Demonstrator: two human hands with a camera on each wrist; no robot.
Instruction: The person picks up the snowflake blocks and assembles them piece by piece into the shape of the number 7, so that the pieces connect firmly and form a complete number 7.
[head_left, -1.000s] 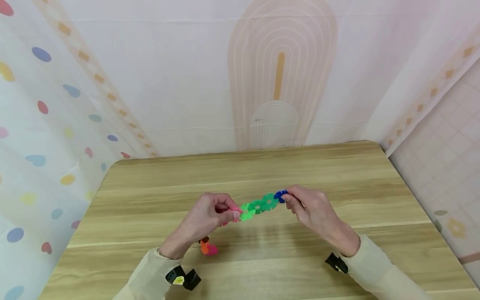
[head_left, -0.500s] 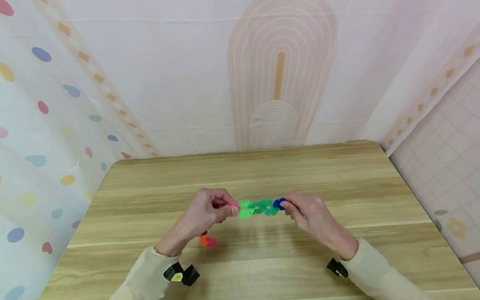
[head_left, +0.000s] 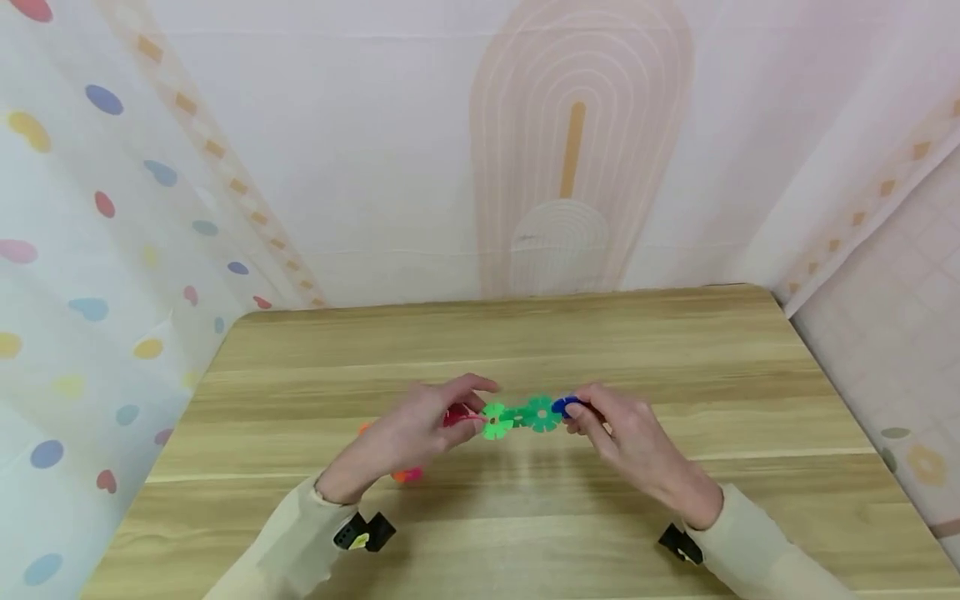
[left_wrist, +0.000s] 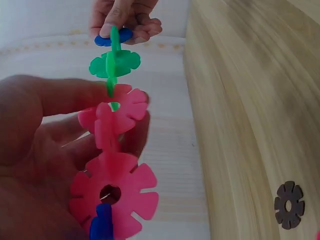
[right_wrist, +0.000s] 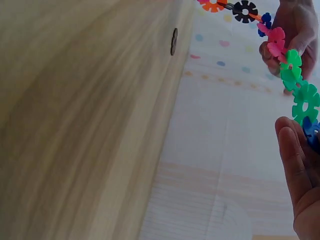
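Head view shows the left hand and right hand pinching the ends of a flower-disc chain above the table; twisting could pop slotted joints apart.

No writing, label, brand, number or sign can be read anywhere here, neither on the pale patterned wall cloths nor on the light wooden table.
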